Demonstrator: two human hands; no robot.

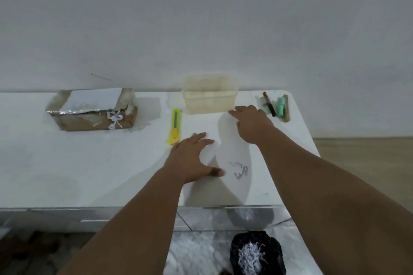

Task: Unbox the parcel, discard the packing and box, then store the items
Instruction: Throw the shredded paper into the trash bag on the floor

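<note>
White table (67,163) against a plain wall (201,18); marbled floor (201,252).

A plain room in a home: a white table (67,163) is standing against a bare white wall (201,18), with marbled floor tiles (196,250) below its near edge and wood-look flooring (366,158) showing beyond its right edge.

On the tabletop (67,174) lie one taped cardboard parcel (92,110), one yellow utility knife (174,126), one clear plastic container (209,97), one dark marker (269,104), one green highlighter (281,106), and below, one black bin bag (257,252).
</note>
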